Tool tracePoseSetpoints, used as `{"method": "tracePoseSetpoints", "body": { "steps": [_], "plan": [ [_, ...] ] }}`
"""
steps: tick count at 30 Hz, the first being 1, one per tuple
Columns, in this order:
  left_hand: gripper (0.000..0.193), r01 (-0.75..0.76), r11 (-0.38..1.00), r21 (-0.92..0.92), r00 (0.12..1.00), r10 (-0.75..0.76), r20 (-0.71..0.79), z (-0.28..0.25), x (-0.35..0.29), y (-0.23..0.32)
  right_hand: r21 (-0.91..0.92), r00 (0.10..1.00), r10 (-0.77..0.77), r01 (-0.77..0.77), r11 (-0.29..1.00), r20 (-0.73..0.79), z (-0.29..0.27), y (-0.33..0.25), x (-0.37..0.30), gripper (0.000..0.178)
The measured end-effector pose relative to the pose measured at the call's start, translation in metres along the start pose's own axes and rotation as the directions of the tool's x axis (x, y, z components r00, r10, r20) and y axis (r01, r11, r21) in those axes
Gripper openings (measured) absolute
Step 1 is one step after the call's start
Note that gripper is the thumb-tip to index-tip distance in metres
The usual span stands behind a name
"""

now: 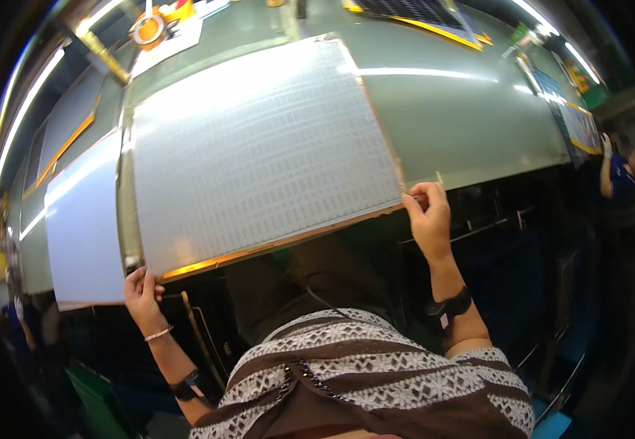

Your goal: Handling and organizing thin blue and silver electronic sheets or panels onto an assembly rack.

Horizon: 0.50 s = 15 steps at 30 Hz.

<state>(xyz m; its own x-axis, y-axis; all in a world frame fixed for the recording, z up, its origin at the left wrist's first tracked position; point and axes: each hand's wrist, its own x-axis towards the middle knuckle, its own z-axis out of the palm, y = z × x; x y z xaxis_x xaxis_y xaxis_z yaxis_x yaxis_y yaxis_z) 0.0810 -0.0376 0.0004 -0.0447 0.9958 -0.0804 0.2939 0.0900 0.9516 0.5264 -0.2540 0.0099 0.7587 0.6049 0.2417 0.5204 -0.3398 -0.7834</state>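
A large, glossy grey-white patterned sheet (266, 146), marked with rows of fine dashes, lies on a green-grey tabletop and juts slightly over its near edge. Along its near side runs a thin border, bright amber toward the left. My left hand (144, 298) is closed at the near left corner, fingers curled in. At the near right corner, my right hand (430, 221) pinches the sheet between thumb and fingers. What lies under the sheet is hidden.
Left of the sheet is a plain pale panel (83, 227), with an amber-edged panel (68, 135) beyond. A roll of tape (147, 31) sits at the far left. A dark yellow-edged panel (420, 18) lies at the far right. Another person (628, 172) works at the right edge.
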Motion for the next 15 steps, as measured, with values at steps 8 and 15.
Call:
{"method": "tracePoseSetpoints", "body": {
  "steps": [8, 15],
  "plan": [
    [0.017, -0.284, 0.955, 0.08, 0.953, 0.291, -0.087, 0.002, -0.003, 0.009, -0.054, 0.999, -0.032, 0.032, 0.998, 0.005, 0.013, 0.009, -0.003, 0.011],
    [0.024, -0.293, 0.932, 0.213, 0.933, 0.328, -0.147, -0.004, -0.011, -0.01, -0.04, 0.997, -0.064, 0.067, 0.997, 0.051, 0.008, 0.008, -0.008, 0.009]
  ]
}}
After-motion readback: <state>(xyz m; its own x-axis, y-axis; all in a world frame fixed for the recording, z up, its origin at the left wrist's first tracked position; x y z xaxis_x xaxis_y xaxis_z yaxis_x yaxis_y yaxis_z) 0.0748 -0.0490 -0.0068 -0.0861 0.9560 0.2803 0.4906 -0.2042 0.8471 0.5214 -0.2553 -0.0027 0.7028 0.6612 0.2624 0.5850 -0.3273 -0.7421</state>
